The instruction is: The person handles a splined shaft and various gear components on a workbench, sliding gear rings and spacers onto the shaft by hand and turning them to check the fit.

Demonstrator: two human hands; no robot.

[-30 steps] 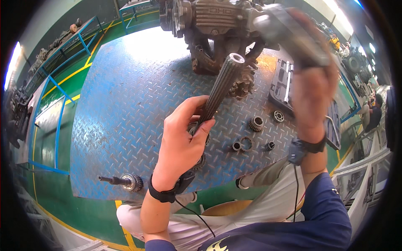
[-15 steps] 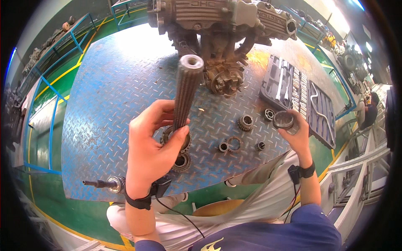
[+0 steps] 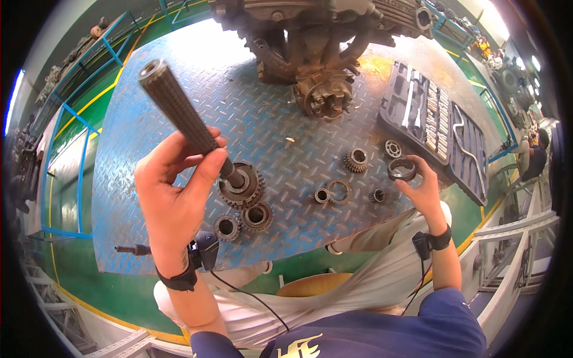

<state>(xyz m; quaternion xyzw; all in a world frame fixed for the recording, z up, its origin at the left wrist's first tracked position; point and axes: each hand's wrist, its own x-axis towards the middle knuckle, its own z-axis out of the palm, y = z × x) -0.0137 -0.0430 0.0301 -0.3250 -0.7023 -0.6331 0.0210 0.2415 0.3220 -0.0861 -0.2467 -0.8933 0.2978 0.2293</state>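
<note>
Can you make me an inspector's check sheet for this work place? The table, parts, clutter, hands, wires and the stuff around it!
Surface: metal table, textured, worn blue paint.
Parts in hand: splined shaft, tilted; dark ring, apart from it.
Clutter: toothed gear, among other loose gears and rings; open tool case; engine at the back.
Hands: left hand grips the shaft; right hand pinches the ring.
Cables: a thin cable from the left wrist device; another from the right one.
Surroundings: green floor with yellow lines; blue-framed bench; another person at far right.
</note>
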